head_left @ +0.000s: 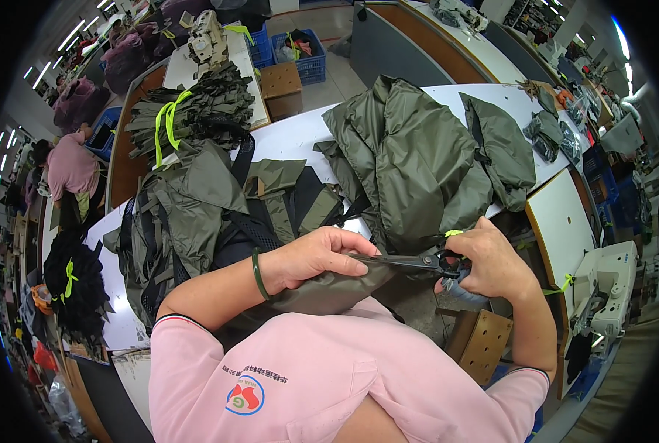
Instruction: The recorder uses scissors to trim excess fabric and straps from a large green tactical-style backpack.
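My right hand (495, 258) grips a pair of black-handled scissors (410, 261), its fingers through the loops. The blades point left, and their tips reach the fingertips of my left hand (311, 258). That hand pinches the edge of an olive-green fabric piece (333, 292), which hangs down over my front. Whether the blades are parted I cannot tell. Just beyond, a large folded olive fabric bundle (410, 162) lies on the white table (285, 136). Left of it spreads a heap of olive pieces with black mesh and straps (189, 199).
A bundle of olive strips tied with neon cord (196, 111) sits at the far left, a black bundle (74, 288) nearer. A sewing machine (606, 288) stands at right, a wooden box (481, 343) below. Another person in pink (74, 166) is at far left.
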